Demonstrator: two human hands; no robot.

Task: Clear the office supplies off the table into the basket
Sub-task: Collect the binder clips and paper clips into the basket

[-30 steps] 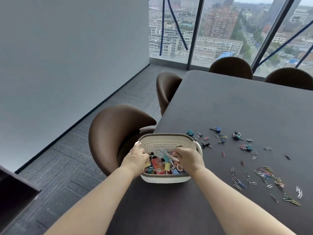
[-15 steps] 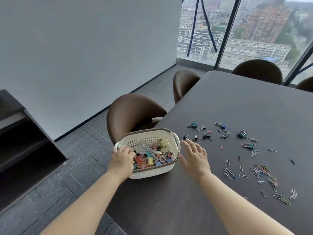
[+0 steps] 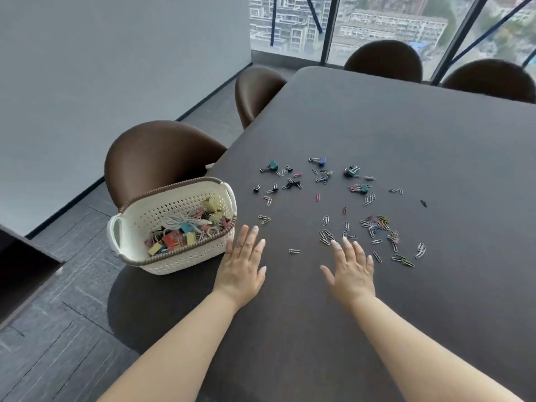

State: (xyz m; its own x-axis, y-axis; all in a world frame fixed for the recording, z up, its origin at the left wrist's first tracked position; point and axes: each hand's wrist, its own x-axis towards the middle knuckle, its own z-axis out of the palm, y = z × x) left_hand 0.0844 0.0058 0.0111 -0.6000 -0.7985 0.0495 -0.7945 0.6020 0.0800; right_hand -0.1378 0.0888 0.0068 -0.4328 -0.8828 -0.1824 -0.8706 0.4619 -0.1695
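Observation:
A white perforated basket (image 3: 185, 259) with a brown rim stands at the table's left edge, holding several coloured binder clips and a cable. My left hand (image 3: 242, 264) is flat and empty just right of the basket, fingers apart. My right hand (image 3: 349, 269) is spread and empty, its fingertips at the near edge of a scatter of paper clips (image 3: 377, 227). A single paper clip (image 3: 293, 251) lies between my hands. Small binder clips (image 3: 290, 184) lie farther out on the dark table (image 3: 406, 126).
Brown chairs stand along the table's left side (image 3: 156, 152) and at its far end (image 3: 383, 60). A dark shelf unit (image 3: 20, 274) sits at the lower left. Large windows lie beyond the table.
Both hands have left the basket. The left hand let go of its rim and moved right onto the table; the right hand moved right toward the paper clips. The view has shifted down.

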